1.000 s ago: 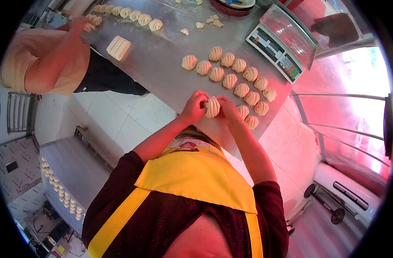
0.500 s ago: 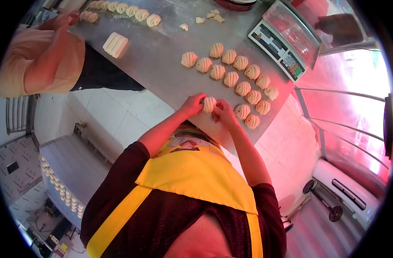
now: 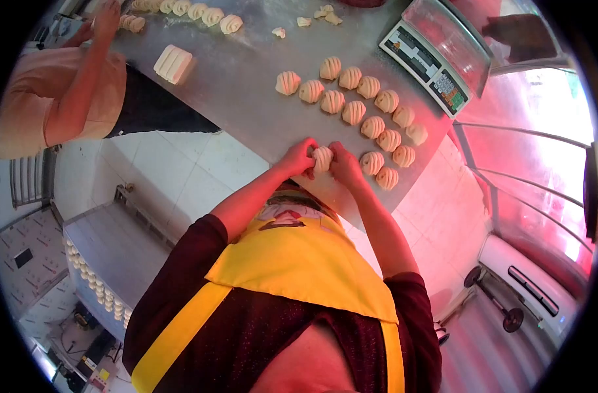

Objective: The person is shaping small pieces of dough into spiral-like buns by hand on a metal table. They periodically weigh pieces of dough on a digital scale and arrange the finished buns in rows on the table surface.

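A striped dough bun is held between my two hands near the front edge of the metal table. My left hand has its fingers curled round the bun's left side. On the other side, the fingers of my right hand press against it. Just right of my right hand sits another shaped bun, part of a group of several similar buns in slanting rows. Their tops show ridged, twisted stripes.
A digital scale stands at the right. Dough scraps, a ridged dough block and a row of buns lie farther back. At the left a co-worker handles dough. A tray of small pieces is lower left.
The bun has turned slightly between my fingers, and my right hand has shifted up beside it. The co-worker's hand has risen. My view has shifted slightly.
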A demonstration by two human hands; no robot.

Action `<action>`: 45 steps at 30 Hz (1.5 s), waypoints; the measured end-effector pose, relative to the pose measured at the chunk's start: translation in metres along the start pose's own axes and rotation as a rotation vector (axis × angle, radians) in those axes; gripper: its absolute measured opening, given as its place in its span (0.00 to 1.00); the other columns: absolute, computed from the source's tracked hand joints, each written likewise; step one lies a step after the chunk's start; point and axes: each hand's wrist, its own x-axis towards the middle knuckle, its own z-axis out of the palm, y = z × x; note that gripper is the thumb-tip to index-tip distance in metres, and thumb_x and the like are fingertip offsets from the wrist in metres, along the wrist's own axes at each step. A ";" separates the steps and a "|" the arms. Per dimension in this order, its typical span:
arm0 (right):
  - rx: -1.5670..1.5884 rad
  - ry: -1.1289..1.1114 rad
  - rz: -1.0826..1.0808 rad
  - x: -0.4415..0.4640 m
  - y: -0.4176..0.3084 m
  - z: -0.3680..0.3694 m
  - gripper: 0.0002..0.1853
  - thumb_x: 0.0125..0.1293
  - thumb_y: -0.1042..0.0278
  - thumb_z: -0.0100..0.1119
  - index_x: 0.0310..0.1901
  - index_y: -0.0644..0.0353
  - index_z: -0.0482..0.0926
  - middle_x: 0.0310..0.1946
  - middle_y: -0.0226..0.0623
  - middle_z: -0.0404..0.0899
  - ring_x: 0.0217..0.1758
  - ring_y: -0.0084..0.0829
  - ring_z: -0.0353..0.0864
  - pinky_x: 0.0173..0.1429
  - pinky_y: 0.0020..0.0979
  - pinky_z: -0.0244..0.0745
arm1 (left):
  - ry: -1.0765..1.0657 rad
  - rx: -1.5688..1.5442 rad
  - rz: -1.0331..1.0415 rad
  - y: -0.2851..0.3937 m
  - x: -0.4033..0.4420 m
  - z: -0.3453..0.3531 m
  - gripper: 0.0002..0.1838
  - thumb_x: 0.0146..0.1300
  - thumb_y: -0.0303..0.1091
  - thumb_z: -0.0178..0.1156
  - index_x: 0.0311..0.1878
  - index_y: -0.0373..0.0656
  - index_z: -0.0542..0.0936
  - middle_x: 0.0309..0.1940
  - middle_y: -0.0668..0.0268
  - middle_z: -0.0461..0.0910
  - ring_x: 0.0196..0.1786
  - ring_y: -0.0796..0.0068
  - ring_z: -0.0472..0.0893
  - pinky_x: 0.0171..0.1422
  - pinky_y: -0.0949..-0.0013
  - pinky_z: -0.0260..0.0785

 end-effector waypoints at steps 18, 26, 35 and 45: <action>-0.123 0.011 0.124 0.004 -0.011 -0.003 0.12 0.56 0.73 0.54 0.44 0.58 0.71 0.30 0.42 0.80 0.29 0.38 0.82 0.32 0.38 0.75 | 0.262 0.015 0.085 0.001 -0.001 0.018 0.06 0.60 0.23 0.54 0.37 0.38 0.67 0.20 0.58 0.76 0.18 0.64 0.81 0.18 0.64 0.72; -0.427 0.070 0.065 0.005 -0.017 -0.002 0.19 0.53 0.70 0.58 0.49 0.52 0.69 0.36 0.46 0.81 0.42 0.52 0.80 0.42 0.47 0.73 | 0.267 0.605 0.182 0.002 0.004 0.006 0.08 0.60 0.32 0.55 0.40 0.40 0.71 0.23 0.52 0.78 0.20 0.58 0.80 0.29 0.56 0.73; 0.398 0.275 0.016 -0.059 -0.018 -0.028 0.15 0.60 0.72 0.59 0.49 0.56 0.72 0.29 0.39 0.77 0.30 0.32 0.79 0.33 0.33 0.74 | 0.056 0.254 0.165 0.041 0.016 0.024 0.07 0.56 0.24 0.53 0.39 0.36 0.72 0.23 0.56 0.78 0.21 0.65 0.80 0.24 0.62 0.72; 0.440 0.268 0.126 -0.072 -0.048 -0.074 0.16 0.64 0.69 0.59 0.51 0.65 0.74 0.31 0.32 0.77 0.27 0.20 0.74 0.30 0.23 0.72 | -0.090 0.313 0.089 0.056 0.026 -0.010 0.23 0.57 0.28 0.58 0.56 0.35 0.68 0.26 0.60 0.79 0.23 0.73 0.80 0.24 0.68 0.71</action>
